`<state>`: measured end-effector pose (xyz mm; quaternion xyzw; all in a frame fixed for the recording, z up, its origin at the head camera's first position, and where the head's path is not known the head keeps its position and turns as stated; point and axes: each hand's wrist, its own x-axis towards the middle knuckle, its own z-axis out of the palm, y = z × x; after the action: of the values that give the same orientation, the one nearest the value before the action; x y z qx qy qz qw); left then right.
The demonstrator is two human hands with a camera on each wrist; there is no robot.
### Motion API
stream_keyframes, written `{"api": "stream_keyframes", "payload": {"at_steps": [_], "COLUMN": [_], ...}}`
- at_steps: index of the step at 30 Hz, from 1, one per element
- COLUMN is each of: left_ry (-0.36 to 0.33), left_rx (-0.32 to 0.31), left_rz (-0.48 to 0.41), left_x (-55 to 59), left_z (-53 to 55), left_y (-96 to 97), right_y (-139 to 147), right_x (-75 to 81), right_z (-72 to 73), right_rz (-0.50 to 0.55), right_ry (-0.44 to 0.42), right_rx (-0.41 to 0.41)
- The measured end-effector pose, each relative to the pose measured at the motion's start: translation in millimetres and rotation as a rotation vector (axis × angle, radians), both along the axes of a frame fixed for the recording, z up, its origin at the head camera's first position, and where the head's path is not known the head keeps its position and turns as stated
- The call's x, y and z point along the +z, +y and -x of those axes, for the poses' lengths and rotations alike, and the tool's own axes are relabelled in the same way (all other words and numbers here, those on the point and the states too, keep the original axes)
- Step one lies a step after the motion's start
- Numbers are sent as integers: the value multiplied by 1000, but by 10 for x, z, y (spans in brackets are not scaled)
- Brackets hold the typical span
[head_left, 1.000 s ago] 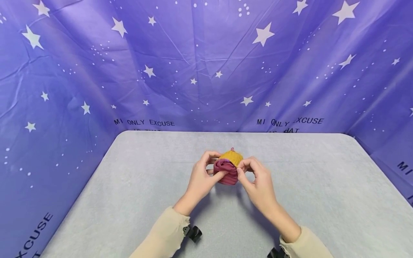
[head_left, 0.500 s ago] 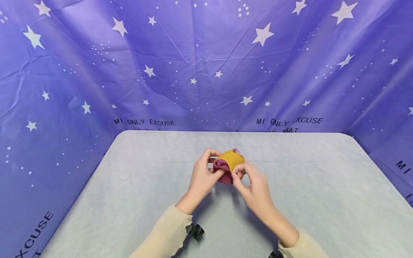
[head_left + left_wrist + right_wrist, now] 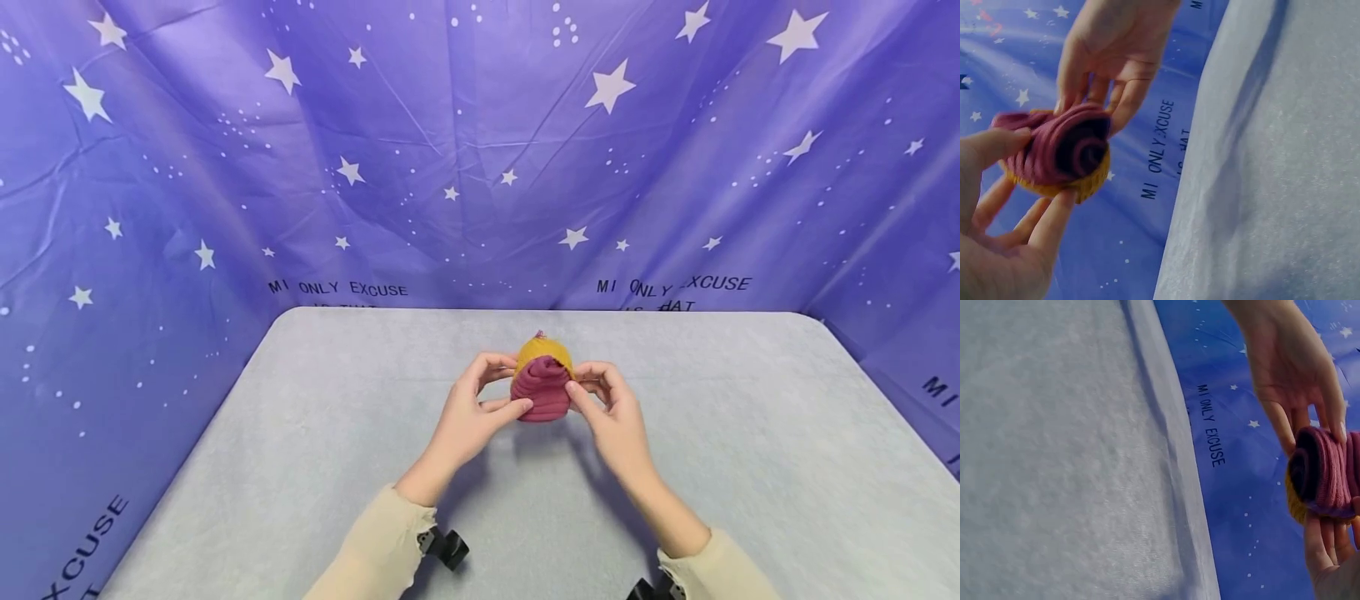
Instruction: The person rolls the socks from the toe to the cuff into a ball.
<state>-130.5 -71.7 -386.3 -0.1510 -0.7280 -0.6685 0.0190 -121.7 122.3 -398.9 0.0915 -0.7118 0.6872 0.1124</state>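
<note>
A rolled-up sock (image 3: 542, 392), ribbed maroon with a mustard-yellow part (image 3: 546, 347) behind and over the top, is held above the table between both hands. Loose threads show at its top. My left hand (image 3: 468, 408) grips its left side, thumb on the maroon front and fingers behind. On the right side, my right hand (image 3: 615, 417) pinches it near the maroon and yellow border, its thumb in front. The left wrist view shows the maroon sock roll (image 3: 1075, 147) end-on as a dark spiral, with yellow knit wrapped beneath. Some fingertips are hidden behind the sock.
A pale grey table (image 3: 337, 433) lies under the hands. Behind and beside it hangs a purple-blue curtain (image 3: 480, 150) with white stars and black lettering. Black wrist cameras (image 3: 452, 548) sit at the cream sleeves (image 3: 375, 542).
My right hand has shifted from pinching the yellow edge across the front to the roll's right side. The sock has turned, now showing more maroon and less yellow, and moved slightly right.
</note>
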Motion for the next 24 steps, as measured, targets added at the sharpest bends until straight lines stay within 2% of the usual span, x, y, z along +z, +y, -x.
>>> {"api": "stream_keyframes", "payload": {"at_steps": [4,7,13,19,24], "left_ry": [-15,-20,-37,-56,2], "left_rx": [-57,-56,-37,21,105], "left_rz": [-28,-32,12,20,25], "left_x": [19,14,-19,-40,-55], "left_z": [3,15,35,67,88], "left_y": [-8,-3,-1,-4,-4], "right_y": [48,61,59,63,62], "right_x": [18,18,-4,-29,-54], "right_z": [18,21,36,36,33], "right_rz": [139,155,126,45,-35], "right_ry": [-46,-34,-5,14,78], "right_rx": [44,63,85,50,22]}}
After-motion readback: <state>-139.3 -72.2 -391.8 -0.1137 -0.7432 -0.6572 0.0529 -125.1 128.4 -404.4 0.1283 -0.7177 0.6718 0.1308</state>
